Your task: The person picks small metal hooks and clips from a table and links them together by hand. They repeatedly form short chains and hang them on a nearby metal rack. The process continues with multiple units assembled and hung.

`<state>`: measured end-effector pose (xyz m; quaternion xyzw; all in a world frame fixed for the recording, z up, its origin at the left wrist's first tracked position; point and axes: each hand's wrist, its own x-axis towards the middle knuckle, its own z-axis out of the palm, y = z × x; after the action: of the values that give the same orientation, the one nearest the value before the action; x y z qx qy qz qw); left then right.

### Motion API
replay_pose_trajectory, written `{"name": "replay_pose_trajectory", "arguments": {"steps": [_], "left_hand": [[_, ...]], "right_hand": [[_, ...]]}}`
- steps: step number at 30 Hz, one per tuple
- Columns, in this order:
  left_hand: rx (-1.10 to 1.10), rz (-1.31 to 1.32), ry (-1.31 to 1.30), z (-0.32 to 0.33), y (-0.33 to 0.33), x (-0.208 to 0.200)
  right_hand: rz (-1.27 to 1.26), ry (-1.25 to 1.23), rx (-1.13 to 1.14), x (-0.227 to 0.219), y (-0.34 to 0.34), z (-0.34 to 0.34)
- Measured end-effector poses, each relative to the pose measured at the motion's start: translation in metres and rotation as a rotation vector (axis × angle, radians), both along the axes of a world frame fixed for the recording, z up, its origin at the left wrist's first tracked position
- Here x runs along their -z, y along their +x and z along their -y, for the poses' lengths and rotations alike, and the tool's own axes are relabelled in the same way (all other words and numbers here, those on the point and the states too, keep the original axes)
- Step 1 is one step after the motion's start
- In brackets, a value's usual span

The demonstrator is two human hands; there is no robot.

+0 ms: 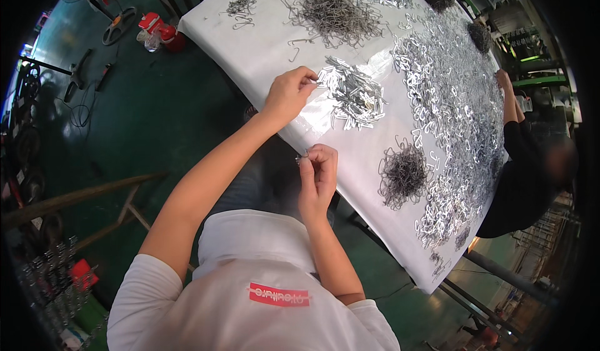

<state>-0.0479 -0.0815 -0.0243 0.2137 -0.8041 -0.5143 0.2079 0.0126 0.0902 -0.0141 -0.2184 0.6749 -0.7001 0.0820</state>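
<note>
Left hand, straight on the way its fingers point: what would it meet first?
Most likely the pile of shiny metal strips; the left hand appears right at its edge, though contact is unclear.

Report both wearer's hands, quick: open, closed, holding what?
Left hand: fingers bent at the edge of the shiny metal pile; can't tell if it grips a piece.
Right hand: closed, pinching a small metal piece.

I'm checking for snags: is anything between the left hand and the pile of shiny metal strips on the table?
Nothing visible. The left hand has its fingers at the left edge of the shiny pile; touch is hard to tell. One dark wire pile lies lower right in the picture, off that path.
</note>
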Motion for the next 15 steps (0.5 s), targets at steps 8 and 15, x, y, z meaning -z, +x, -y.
{"name": "replay_pose_trajectory", "arguments": {"steps": [8,15], "left_hand": [[0.051,-0.021,0.653,-0.023,0.091,-0.045],[0.011,-0.123,0.601,-0.037,0.116,-0.053]], "right_hand": [[0.027,0.027,-0.026,0.005,0.000,0.009],[-0.077,0.087,-0.030,0.003,-0.001,0.017]]}}
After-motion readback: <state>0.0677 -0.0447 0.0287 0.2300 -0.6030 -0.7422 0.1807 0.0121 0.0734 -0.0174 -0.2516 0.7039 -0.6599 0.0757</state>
